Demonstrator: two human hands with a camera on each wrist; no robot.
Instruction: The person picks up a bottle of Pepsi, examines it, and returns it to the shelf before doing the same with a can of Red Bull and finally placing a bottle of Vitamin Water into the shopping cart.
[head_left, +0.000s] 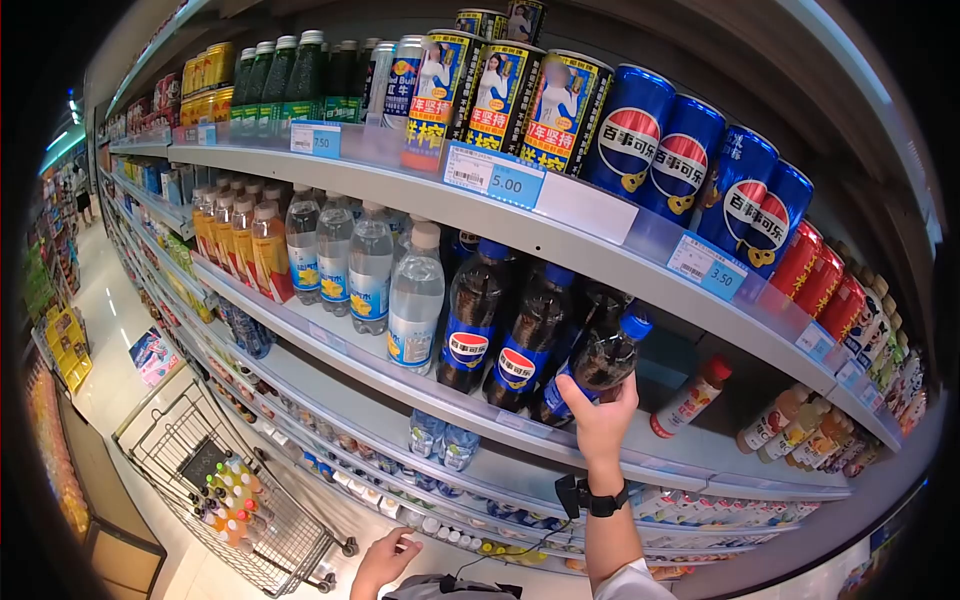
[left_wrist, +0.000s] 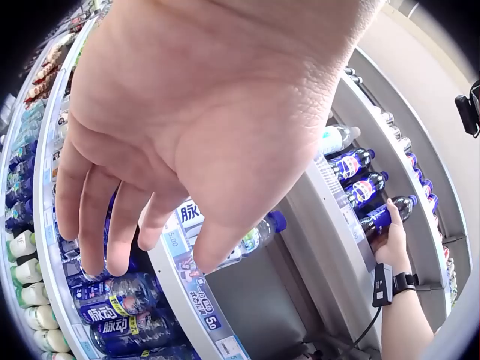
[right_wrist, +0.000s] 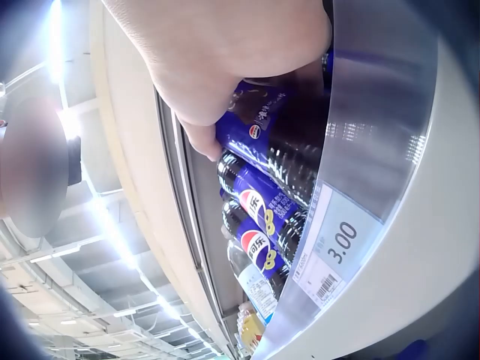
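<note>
My right hand point(head_left: 606, 415) grips a dark cola bottle point(head_left: 603, 360) with a blue cap and blue label, tilted at the front of the middle shelf. The thumb lies across the bottle's near side, while the other fingers are mostly hidden behind it. In the right wrist view, the same bottle point(right_wrist: 259, 131) leans against its row, its base close behind the clear shelf lip. More cola bottles point(head_left: 467, 325) stand to its left. My left hand point(head_left: 383, 562) hangs low, holding nothing; the left wrist view shows its palm point(left_wrist: 202, 112) with fingers loosely spread in front of lower shelves.
Clear water bottles point(head_left: 370, 270) stand left of the colas, and a red-capped bottle point(head_left: 690, 398) stands to the right. Blue cans point(head_left: 628, 130) line the shelf above, behind a price-tagged edge point(head_left: 500, 180). A shopping cart point(head_left: 170, 425) holding several bottles is at lower left.
</note>
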